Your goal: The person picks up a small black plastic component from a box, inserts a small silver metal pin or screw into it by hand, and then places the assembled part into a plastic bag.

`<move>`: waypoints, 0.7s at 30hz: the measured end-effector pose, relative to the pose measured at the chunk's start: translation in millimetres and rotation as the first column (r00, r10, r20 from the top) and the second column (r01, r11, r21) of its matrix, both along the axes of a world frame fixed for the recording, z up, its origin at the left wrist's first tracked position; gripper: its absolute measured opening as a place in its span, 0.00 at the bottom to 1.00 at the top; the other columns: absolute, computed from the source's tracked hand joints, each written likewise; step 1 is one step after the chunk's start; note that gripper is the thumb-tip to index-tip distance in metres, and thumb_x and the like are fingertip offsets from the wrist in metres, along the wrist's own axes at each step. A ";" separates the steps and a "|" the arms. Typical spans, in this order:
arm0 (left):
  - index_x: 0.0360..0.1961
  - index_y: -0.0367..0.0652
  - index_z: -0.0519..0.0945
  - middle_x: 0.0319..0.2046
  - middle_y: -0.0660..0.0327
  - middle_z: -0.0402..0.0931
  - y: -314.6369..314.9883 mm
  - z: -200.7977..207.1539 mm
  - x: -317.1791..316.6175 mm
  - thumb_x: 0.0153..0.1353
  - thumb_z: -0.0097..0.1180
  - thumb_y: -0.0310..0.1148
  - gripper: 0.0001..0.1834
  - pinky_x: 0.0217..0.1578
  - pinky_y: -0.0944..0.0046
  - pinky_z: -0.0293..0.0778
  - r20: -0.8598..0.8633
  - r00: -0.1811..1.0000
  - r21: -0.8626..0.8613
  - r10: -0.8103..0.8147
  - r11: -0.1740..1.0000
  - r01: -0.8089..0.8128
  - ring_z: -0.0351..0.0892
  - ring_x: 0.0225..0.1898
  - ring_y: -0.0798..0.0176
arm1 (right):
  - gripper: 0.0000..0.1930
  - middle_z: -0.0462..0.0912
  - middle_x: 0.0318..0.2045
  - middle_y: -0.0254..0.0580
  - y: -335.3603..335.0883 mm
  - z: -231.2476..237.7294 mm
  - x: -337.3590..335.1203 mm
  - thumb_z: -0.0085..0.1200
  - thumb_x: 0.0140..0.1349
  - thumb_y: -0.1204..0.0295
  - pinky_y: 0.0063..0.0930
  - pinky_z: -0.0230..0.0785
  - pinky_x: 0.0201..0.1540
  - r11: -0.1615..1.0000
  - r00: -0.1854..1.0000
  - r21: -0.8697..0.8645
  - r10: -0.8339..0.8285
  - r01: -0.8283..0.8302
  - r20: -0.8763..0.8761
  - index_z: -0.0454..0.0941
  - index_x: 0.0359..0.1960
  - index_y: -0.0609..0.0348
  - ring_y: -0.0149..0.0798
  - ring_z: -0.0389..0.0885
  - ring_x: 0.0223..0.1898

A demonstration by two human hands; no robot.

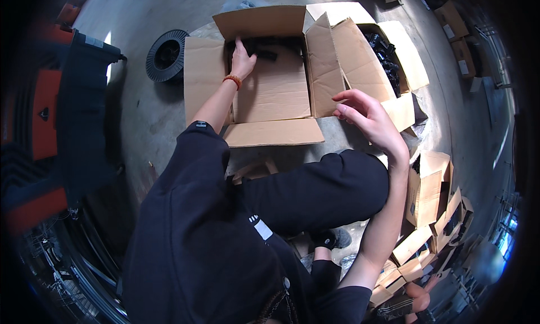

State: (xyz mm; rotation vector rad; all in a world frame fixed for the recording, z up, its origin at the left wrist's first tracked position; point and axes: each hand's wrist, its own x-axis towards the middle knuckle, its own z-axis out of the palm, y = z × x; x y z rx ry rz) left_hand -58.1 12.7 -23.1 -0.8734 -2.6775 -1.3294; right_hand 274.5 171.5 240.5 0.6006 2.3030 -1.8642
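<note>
An open cardboard box (271,93) stands in front of me with its flaps folded outward. Dark black parts (266,55) lie along its far inner wall, too shaded to tell their exact kind. My left hand (242,64) reaches into the far left corner of this box, thumb and fingers closed around one of the black parts; the fingertips are partly hidden. Over the ground right of the box's near corner hovers my right hand (363,111), its fingers loosely bent and apart, with nothing in it.
A second open box (360,51) with many black pieces (383,56) adjoins on the right. Left of the boxes lies a black ribbed spool (167,55). Further cardboard boxes (426,197) crowd the lower right. A large dark and orange bin (87,110) stands at the left.
</note>
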 end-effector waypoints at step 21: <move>0.56 0.43 0.67 0.51 0.54 0.70 32.4 28.4 21.4 0.46 0.65 0.34 0.34 0.49 0.51 0.72 -0.179 0.673 -0.834 -0.718 0.474 0.284 0.71 0.54 0.51 | 0.16 0.85 0.33 0.43 3.1 -8.3 21.5 0.53 0.66 0.60 0.31 0.73 0.45 0.982 0.990 0.159 -0.081 0.099 -0.118 0.78 0.46 0.61 0.36 0.84 0.38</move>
